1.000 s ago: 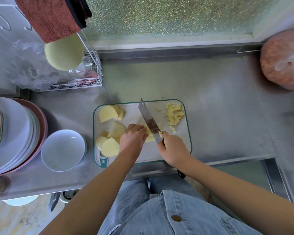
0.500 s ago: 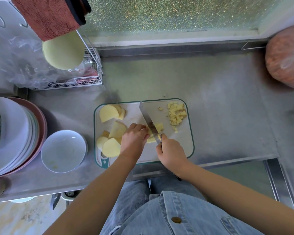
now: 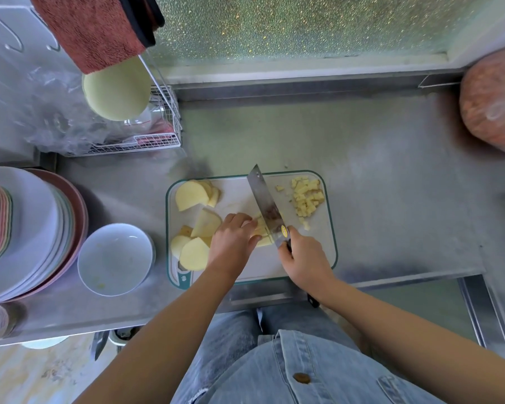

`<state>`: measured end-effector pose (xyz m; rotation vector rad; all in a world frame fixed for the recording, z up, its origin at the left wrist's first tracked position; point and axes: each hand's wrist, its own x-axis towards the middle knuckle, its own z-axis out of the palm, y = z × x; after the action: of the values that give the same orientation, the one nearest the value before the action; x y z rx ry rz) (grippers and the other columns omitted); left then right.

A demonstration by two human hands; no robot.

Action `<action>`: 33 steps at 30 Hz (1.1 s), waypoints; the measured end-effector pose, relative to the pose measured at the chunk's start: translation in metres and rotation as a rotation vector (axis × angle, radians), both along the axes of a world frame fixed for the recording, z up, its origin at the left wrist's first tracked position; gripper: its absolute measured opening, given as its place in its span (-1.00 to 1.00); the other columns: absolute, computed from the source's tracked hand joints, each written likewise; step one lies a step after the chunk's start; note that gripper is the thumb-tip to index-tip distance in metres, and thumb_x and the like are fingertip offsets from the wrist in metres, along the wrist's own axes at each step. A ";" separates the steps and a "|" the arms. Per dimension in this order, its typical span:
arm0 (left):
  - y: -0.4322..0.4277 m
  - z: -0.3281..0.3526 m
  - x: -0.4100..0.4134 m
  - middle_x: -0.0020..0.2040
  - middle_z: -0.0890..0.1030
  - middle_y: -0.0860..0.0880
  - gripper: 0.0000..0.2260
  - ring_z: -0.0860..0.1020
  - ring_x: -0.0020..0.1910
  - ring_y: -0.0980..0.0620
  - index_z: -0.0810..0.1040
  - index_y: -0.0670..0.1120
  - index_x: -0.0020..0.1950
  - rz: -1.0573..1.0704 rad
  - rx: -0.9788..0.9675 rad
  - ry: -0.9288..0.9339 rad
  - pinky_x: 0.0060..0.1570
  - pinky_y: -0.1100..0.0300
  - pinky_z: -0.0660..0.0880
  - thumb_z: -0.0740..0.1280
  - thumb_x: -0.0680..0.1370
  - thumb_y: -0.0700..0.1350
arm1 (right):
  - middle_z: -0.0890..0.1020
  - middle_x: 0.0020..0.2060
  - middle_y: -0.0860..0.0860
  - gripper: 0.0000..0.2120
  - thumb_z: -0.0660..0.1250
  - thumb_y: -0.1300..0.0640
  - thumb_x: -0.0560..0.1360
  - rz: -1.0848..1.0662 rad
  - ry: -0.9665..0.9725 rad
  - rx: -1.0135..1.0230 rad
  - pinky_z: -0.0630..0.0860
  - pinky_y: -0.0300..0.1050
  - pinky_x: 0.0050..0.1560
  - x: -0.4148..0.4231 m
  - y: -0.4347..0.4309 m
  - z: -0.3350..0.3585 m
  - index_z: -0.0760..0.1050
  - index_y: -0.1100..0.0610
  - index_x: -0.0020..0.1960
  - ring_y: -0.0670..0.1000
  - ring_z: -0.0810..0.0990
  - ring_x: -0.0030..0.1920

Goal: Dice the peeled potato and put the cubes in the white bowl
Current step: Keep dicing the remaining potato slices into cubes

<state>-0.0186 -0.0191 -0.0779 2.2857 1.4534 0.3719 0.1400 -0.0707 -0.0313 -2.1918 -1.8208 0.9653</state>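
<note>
Where the head camera looks down on the steel counter point(image 3: 376, 185), a white cutting board point(image 3: 236, 196) with a green rim lies in the middle, close to the near edge. The left hand point(image 3: 231, 243) lies knuckles up on the board, its fingers curled down and holding a yellow potato piece point(image 3: 261, 230) in place. The right hand point(image 3: 303, 260) is wrapped round the dark handle of a knife point(image 3: 265, 205), whose broad blade runs away from the person and slightly leftward, right against the left fingertips and over the potato piece; whether the edge has reached the board cannot be told from this angle. A loose heap of potato cubes point(image 3: 306, 196) sits in the far right corner of the board, well apart from the blade. Larger potato slices point(image 3: 190, 195) lie along the board's left side, some at the far corner and others beside the left wrist. The white bowl point(image 3: 114, 258) stands on the counter just left of the board and holds no cubes, only a few small specks. Left of the bowl is a tall stack of plates point(image 3: 21, 228). Behind them a wire rack point(image 3: 164, 141) holds crumpled clear plastic, with a pale green round dish point(image 3: 115, 91) and a reddish towel point(image 3: 94, 27) above it. A pinkish bag point(image 3: 496, 103) sits at the far right edge.
</note>
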 end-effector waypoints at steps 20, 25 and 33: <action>0.001 -0.003 0.001 -0.30 0.59 -0.05 -0.86 0.54 -0.31 -0.11 0.69 -0.13 -0.29 0.061 -0.021 -0.057 -0.46 0.16 0.50 0.61 0.25 -0.24 | 0.52 -0.30 0.09 -0.71 0.09 0.13 0.59 0.078 -0.105 -0.072 0.28 -0.06 -0.29 -0.023 -0.006 -0.011 0.36 0.22 0.25 0.15 0.54 -0.22; 0.000 0.000 0.001 -0.27 0.60 -0.05 -0.86 0.56 -0.27 -0.11 0.69 -0.13 -0.23 0.075 -0.034 -0.044 -0.42 0.15 0.52 0.59 0.28 -0.21 | 0.57 -0.30 0.13 -0.63 0.11 0.14 0.59 0.049 -0.051 -0.018 0.25 -0.06 -0.32 -0.019 -0.010 -0.012 0.34 0.26 0.34 0.18 0.56 -0.25; -0.003 0.004 -0.010 -0.15 0.63 -0.07 -0.68 0.58 -0.14 -0.12 0.66 -0.15 0.01 0.073 -0.038 -0.003 -0.27 0.10 0.56 0.58 0.31 -0.11 | 0.39 -0.48 -0.04 -0.80 0.15 0.16 0.58 0.048 0.027 0.029 0.25 -0.05 -0.40 -0.009 -0.004 0.000 0.42 0.25 0.12 0.04 0.40 -0.45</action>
<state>-0.0286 -0.0222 -0.0743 2.2062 1.5328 0.3659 0.1308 -0.0750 -0.0308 -2.1169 -1.8719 0.9663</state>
